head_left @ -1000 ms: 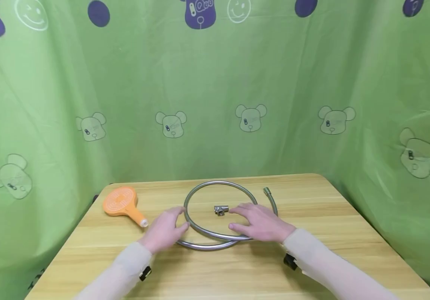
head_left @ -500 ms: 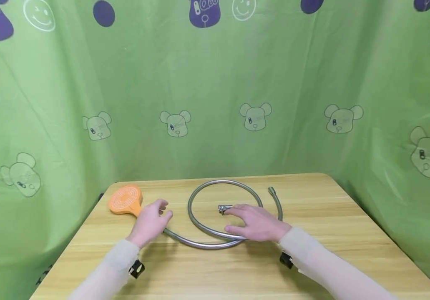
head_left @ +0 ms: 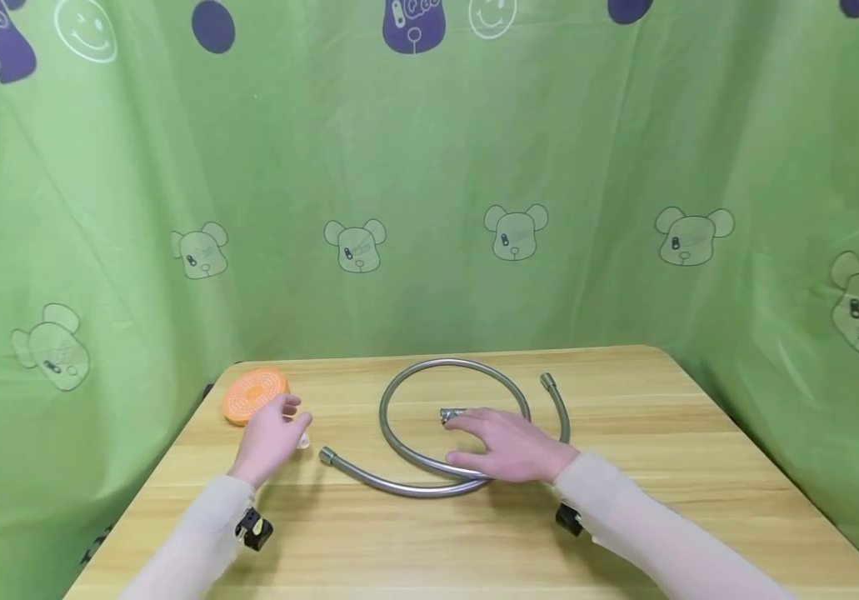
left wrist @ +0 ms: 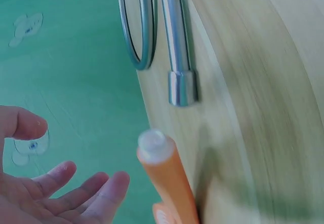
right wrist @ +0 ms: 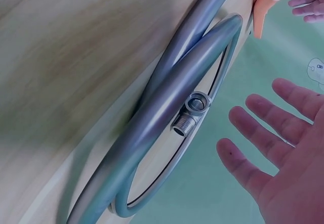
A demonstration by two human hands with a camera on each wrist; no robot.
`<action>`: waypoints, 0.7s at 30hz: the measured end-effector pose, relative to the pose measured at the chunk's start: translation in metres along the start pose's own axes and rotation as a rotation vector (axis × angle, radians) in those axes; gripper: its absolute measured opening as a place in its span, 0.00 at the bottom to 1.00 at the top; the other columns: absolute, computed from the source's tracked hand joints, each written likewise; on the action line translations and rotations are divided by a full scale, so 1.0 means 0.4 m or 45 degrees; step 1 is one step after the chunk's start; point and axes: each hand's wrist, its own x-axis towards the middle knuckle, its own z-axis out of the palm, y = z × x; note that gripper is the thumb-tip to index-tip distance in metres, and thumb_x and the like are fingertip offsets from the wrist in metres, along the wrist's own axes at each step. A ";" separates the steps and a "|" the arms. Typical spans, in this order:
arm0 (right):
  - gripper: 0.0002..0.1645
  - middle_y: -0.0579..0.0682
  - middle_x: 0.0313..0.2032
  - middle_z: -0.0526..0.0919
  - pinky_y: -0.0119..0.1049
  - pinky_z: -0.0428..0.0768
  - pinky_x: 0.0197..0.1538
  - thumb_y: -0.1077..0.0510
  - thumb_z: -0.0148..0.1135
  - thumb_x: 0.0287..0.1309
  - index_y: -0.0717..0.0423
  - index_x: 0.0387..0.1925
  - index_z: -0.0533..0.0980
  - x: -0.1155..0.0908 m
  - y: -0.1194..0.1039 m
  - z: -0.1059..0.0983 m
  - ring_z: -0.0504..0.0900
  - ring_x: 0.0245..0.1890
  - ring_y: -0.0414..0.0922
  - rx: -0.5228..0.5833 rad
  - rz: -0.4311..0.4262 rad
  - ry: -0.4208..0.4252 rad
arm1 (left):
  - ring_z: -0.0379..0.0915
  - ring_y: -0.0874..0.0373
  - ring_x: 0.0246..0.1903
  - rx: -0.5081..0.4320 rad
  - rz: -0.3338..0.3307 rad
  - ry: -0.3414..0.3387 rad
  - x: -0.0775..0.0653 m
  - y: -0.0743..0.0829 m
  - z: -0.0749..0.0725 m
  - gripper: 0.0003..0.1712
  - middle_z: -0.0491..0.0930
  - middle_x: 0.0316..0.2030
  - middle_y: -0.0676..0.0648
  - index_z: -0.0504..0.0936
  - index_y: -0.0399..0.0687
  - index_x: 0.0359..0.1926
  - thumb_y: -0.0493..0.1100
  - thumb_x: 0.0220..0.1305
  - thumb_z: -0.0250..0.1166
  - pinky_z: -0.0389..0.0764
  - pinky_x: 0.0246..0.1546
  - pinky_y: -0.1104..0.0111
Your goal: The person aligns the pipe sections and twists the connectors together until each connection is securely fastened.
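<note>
An orange shower head [head_left: 252, 393] lies at the table's far left, its handle [left wrist: 174, 183] ending in a pale threaded tip. My left hand [head_left: 272, 437] hovers over that handle with fingers parted, holding nothing, and hides part of it in the head view. A coiled metal shower hose [head_left: 417, 492] lies mid-table, one end fitting [left wrist: 182, 88] pointing toward the shower head. Inside the loop sits a small chrome tee connector [right wrist: 190, 113] with threaded ends. Above the loop's right side is my right hand [head_left: 511, 446], fingers spread and grasping nothing; it partly covers the connector in the head view.
The wooden table [head_left: 414, 550] has rounded far corners. Behind it and at both sides hangs a green curtain [head_left: 429, 308] with bear prints. The hose's other end [head_left: 547, 381] points to the table's back right.
My left hand has moved left from the hose loop to the shower head's handle, uncovering the hose's left end. My right hand stays over the loop and now overlaps the connector.
</note>
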 end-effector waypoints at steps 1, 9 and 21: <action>0.39 0.49 0.68 0.75 0.55 0.71 0.69 0.26 0.51 0.65 0.42 0.68 0.72 0.001 -0.001 0.001 0.72 0.68 0.53 -0.006 -0.005 -0.001 | 0.76 0.39 0.56 0.001 -0.012 -0.002 0.002 -0.008 -0.004 0.27 0.76 0.59 0.33 0.73 0.38 0.63 0.50 0.70 0.59 0.76 0.59 0.45; 0.40 0.52 0.68 0.74 0.55 0.71 0.69 0.25 0.49 0.65 0.42 0.68 0.72 0.014 -0.008 0.003 0.72 0.68 0.52 -0.016 -0.025 -0.018 | 0.72 0.34 0.58 -0.027 -0.113 -0.024 0.015 -0.070 -0.026 0.27 0.74 0.60 0.29 0.71 0.35 0.62 0.50 0.72 0.57 0.73 0.58 0.42; 0.38 0.52 0.68 0.74 0.56 0.70 0.70 0.28 0.53 0.66 0.43 0.68 0.73 0.022 -0.019 0.005 0.71 0.69 0.53 -0.012 -0.009 -0.039 | 0.80 0.47 0.37 -0.397 -0.378 -0.043 0.052 -0.159 -0.011 0.34 0.74 0.52 0.27 0.63 0.26 0.67 0.47 0.71 0.56 0.86 0.39 0.61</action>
